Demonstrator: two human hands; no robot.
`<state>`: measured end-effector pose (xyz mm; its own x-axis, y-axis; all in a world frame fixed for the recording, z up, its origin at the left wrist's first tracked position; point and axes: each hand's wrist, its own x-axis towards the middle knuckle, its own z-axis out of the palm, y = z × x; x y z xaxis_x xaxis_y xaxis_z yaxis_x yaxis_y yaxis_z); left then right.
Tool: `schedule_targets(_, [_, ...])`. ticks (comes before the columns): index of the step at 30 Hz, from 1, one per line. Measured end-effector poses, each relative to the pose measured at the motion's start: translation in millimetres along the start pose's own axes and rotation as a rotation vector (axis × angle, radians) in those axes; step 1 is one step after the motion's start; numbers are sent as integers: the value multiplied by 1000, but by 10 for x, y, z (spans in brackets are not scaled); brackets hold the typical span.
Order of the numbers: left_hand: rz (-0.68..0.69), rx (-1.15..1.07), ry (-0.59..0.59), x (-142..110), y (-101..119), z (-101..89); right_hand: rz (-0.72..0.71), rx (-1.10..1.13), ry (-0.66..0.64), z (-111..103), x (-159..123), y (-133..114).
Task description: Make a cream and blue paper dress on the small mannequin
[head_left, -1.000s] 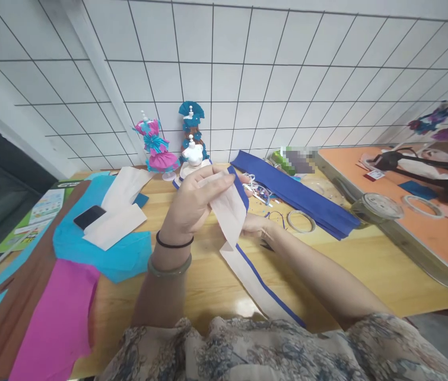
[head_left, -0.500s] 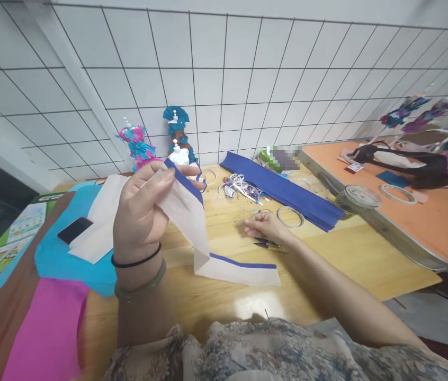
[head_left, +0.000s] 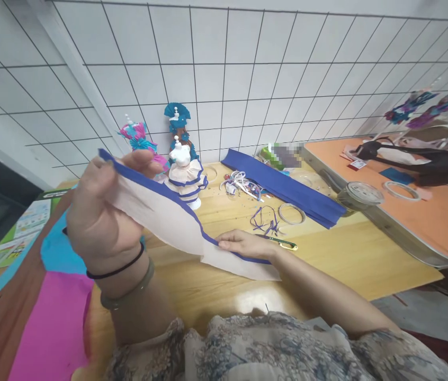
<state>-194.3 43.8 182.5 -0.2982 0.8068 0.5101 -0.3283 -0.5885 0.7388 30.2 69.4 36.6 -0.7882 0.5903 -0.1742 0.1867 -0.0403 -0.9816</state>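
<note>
My left hand (head_left: pixel 102 211) is raised at the left, its fingers closed on one end of a long cream paper strip with a blue edge (head_left: pixel 168 217). The strip slopes down to the right onto the wooden table (head_left: pixel 327 259). My right hand (head_left: pixel 243 243) lies flat on the strip's lower end, pressing it to the table, fingers stretched out. Small scissors (head_left: pixel 281 242) lie just beyond that hand. A little white dress form with blue-trimmed paper skirts (head_left: pixel 184 172) stands behind the strip.
Pink (head_left: pixel 51 323), cyan and brown paper sheets lie at the left. A folded blue sheet (head_left: pixel 283 188), ribbon scraps (head_left: pixel 242 185), tape rings (head_left: pixel 291 213) and a jar (head_left: pixel 359 197) are at the back right. Two paper-dressed figures (head_left: pixel 140 143) stand by the tiled wall. An orange table (head_left: pixel 406 211) adjoins.
My left hand lifted the strip's end further left and up, stretching the strip out. My right hand moved from beside the scissors onto the strip's lower end.
</note>
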Motion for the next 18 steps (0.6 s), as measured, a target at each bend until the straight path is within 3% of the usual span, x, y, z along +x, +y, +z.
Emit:
schedule_targets(3, [70,-59,125,90,0,-181,100,200,-7,-79,-31,163])
schedule_targets(8, [82,-86,251,244,-62,-480,131,236,117,-391,-302,228])
schedule_targets(12, [-32,31,261,323,-165,-596,145,204,219,-727,-610,75])
schedule_targets(18, [25,236,266,398,-222,-660,233,113,451,-1170,-1117,-52])
